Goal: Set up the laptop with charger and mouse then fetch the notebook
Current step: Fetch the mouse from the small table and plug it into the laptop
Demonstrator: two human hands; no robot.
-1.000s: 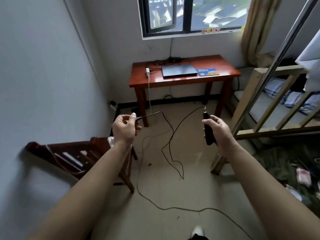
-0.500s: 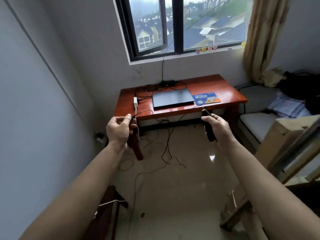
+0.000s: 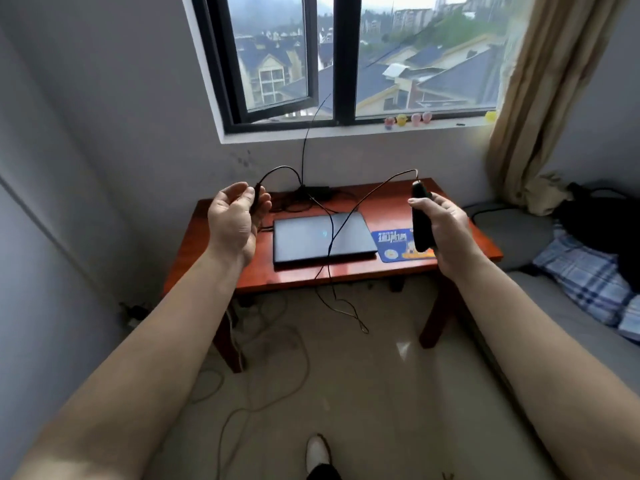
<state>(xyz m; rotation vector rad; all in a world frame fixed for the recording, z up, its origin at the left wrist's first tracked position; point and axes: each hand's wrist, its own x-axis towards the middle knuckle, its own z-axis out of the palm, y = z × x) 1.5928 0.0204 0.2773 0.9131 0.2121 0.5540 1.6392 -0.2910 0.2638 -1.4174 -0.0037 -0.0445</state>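
A closed dark laptop [image 3: 322, 239] lies flat on a red-brown wooden desk [image 3: 214, 258] under the window. My right hand [image 3: 441, 225] grips a black wired mouse [image 3: 420, 220], held upright above a blue mouse pad [image 3: 391, 247] at the laptop's right. My left hand [image 3: 239, 221], palm turned up, pinches the plug end of the mouse cable [image 3: 332, 237] over the desk's left part. The thin black cable loops between both hands, drapes across the laptop lid and hangs below the desk's front edge. No notebook is visible.
A black power strip [image 3: 317, 191] with tangled cords sits at the desk's back edge. More cords [image 3: 263, 344] trail over the floor under and in front of the desk. A bed with a plaid blanket [image 3: 585, 275] is on the right, a curtain [image 3: 540, 98] above it. My shoe [image 3: 317, 452] is on the floor.
I have walked up to the desk, so it looks much nearer. Both hands rose with the mouse and cable to above the desktop. My left palm has turned upward.
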